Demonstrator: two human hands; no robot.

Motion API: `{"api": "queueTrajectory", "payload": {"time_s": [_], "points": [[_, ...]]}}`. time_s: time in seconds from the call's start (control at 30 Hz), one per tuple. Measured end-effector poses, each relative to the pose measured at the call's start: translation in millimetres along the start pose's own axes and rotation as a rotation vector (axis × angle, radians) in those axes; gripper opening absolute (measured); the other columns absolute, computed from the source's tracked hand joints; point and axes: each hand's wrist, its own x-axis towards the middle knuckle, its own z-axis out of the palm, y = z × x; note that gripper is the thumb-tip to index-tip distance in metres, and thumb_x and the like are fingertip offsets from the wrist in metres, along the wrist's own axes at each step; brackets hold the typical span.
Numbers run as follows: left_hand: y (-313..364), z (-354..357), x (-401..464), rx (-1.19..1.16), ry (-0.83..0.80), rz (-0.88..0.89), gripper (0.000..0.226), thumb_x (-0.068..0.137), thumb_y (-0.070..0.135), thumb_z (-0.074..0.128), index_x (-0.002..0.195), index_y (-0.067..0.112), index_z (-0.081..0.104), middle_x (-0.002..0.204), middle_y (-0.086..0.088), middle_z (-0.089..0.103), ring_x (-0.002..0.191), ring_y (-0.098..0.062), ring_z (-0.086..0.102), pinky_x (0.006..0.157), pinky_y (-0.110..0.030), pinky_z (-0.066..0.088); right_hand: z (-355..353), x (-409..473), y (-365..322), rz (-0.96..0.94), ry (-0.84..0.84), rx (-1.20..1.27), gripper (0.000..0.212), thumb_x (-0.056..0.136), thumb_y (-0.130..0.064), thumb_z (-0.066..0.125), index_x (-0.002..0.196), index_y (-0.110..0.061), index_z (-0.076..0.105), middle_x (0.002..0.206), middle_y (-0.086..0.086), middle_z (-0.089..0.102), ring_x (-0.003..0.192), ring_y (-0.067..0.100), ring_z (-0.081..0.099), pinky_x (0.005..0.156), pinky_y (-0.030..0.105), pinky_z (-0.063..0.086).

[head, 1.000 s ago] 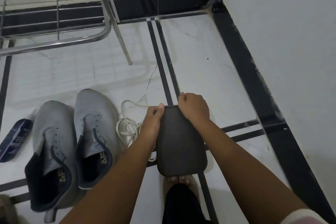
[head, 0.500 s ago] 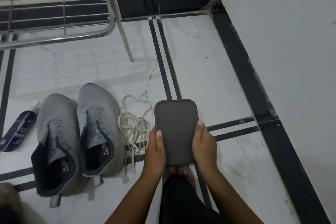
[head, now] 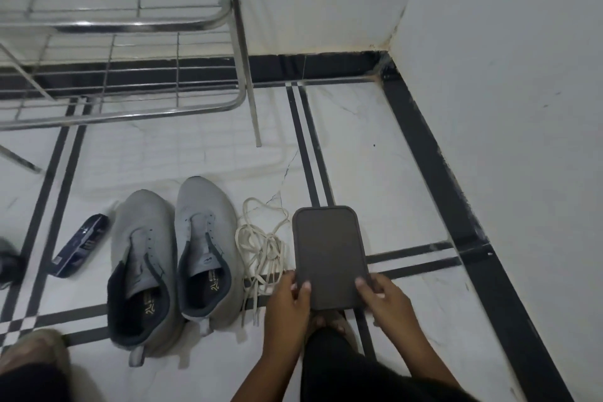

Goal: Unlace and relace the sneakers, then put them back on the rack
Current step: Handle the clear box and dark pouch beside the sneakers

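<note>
Two grey sneakers stand side by side on the white floor, toes pointing away: the left sneaker (head: 140, 258) and the right sneaker (head: 205, 248). Both have bare eyelets with no laces. A pile of cream laces (head: 264, 245) lies just right of them. My left hand (head: 288, 303) and my right hand (head: 385, 297) grip the near end of a dark rectangular phone (head: 329, 254), held flat, back side up, over the floor beside the laces. The metal wire shoe rack (head: 130, 26) stands at the far left.
A dark blue box (head: 80, 245) lies on the floor left of the sneakers. White walls meet in a corner at the far right, with a black skirting band (head: 456, 189) along them. My knees and a bare foot (head: 326, 320) show at the bottom edge.
Both hands slid from the phone's far end to its near end. The view tilted up, so more of the rack shows. The sneakers and laces stayed in place.
</note>
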Motion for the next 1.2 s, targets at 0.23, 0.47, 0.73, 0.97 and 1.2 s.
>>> {"api": "queueTrajectory", "payload": {"time_s": [0.23, 0.47, 0.73, 0.97, 1.2], "points": [[56.7, -51.7, 2.6, -0.174, 0.178, 0.103, 0.022, 0.096, 0.018, 0.049, 0.114, 0.023, 0.062, 0.102, 0.011, 0.064, 0.095, -0.002, 0.06, 0.078, -0.015, 0.048, -14.5, -10.6, -84.2, -0.089, -0.014, 0.234, 0.025, 0.098, -0.013, 0.051, 0.121, -0.014, 0.061, 0.093, 0.002, 0.068, 0.068, 0.025, 0.072, 0.06, 0.027, 0.058], [129.7, -168.3, 6.7, -0.523, 0.45, 0.13, 0.019, 0.095, 0.024, 0.05, 0.109, 0.028, 0.062, 0.106, 0.014, 0.066, 0.105, -0.009, 0.06, 0.094, -0.032, 0.049, 10.5, -25.5, -229.0, -0.323, -0.265, 0.398, 0.012, 0.099, -0.018, 0.051, 0.107, -0.026, 0.057, 0.102, -0.007, 0.066, 0.075, 0.024, 0.074, 0.069, 0.028, 0.06], [149.3, -241.3, 52.2, -0.658, 0.46, 0.119, 0.027, 0.096, 0.017, 0.045, 0.092, 0.033, 0.066, 0.096, 0.015, 0.07, 0.097, -0.004, 0.062, 0.098, -0.034, 0.046, 57.6, 4.3, -311.6, -0.357, -0.399, 0.401, 0.024, 0.1, -0.019, 0.049, 0.121, -0.015, 0.059, 0.117, 0.002, 0.065, 0.08, 0.024, 0.074, 0.073, 0.027, 0.06], [172.8, -268.5, 141.7, -0.629, 0.266, 0.154, 0.032, 0.1, 0.021, 0.036, 0.123, 0.035, 0.054, 0.123, 0.009, 0.059, 0.116, -0.009, 0.051, 0.099, -0.033, 0.039, 81.1, 68.6, -364.7, -0.345, -0.325, 0.529, 0.038, 0.099, -0.019, 0.052, 0.136, -0.011, 0.046, 0.129, 0.007, 0.058, 0.081, 0.026, 0.073, 0.07, 0.028, 0.06], [186.6, -276.8, 201.4, -0.624, 0.233, 0.144, 0.033, 0.102, 0.024, 0.034, 0.13, 0.026, 0.052, 0.132, 0.003, 0.055, 0.12, -0.014, 0.051, 0.099, -0.032, 0.04, 100.4, 115.3, -393.7, -0.341, -0.287, 0.609, 0.035, 0.1, -0.02, 0.05, 0.133, -0.009, 0.048, 0.129, 0.012, 0.056, 0.077, 0.026, 0.072, 0.065, 0.027, 0.059]]}}
